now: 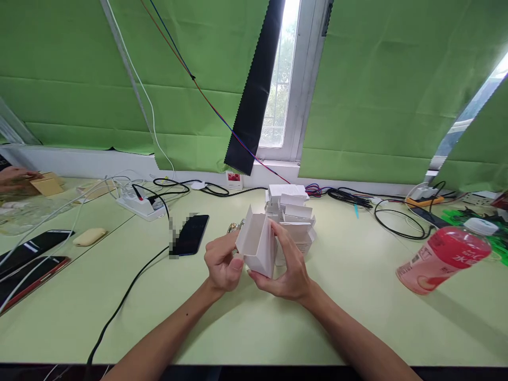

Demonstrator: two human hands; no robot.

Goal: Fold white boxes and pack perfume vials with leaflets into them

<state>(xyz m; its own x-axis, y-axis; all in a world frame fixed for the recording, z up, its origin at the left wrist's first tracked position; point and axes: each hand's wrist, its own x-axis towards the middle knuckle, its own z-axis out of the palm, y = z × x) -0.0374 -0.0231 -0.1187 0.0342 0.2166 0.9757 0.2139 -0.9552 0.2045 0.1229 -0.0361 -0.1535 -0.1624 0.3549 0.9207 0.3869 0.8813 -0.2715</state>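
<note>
White box (266, 251), mouth open and one flap raised, is held between two bare hands near the middle of a pale table (357, 328). From the left, a black cord (133, 288) runs from the table's front edge toward a dark phone (194, 234); a forearm snagging it could tug the phone, if the two are joined, which a blurred patch hides. Next, the left hand (225, 263) curls nearly closed, thumb at the box's near left edge; whether its hidden fingers grip anything cannot be told. Just behind them shows a shiny metallic item (234, 226), which a careless knuckle might knock aside. At the box's right, the right hand (284, 267) is partly open, thumb and fingers clasping the wall; too hard a squeeze could buckle the thin card. Close behind, more white boxes (286, 191) crowd together, liable to topple if the hands push forward. Farther right, a pink bottle (442, 259) stands well apart, a lesser spill risk.
</note>
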